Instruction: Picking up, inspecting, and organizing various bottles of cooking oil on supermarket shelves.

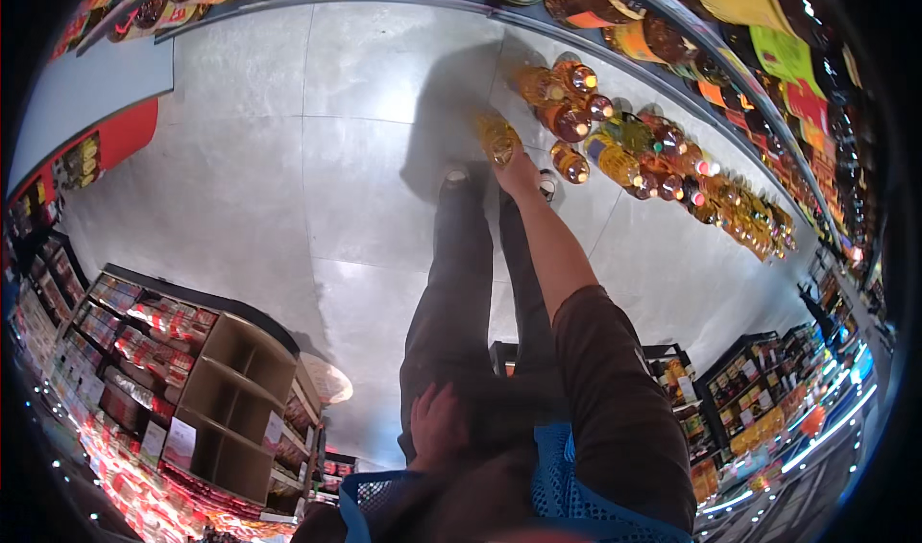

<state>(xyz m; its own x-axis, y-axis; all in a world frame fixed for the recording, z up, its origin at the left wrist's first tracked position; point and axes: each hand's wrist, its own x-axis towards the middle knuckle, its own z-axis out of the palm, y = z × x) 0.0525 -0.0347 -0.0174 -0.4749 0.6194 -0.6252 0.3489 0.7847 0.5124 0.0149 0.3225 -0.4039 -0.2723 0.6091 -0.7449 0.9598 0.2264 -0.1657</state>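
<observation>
My right hand (520, 174) is shut on a clear plastic bottle of yellow oil (498, 138), held low in front of my feet. The bottle is tilted, and a round end of it faces up at me. Just right of that hand a small capped bottle of amber liquid (570, 163) stands on the floor. Beyond it is a cluster of larger amber bottles (567, 120), and a bottle of yellow oil with a blue label (612, 158) stands to the right. My left hand (438, 422) rests on my upper leg with its fingers apart, holding nothing.
Grey floor tiles (238, 183) lie around my feet. Shelves of bottles (727, 60) curve along the top and right. More floor bottles (749, 215) run beside them. A display rack (230, 392) with bare compartments stands lower left, and a white-topped red stand (130, 136) upper left.
</observation>
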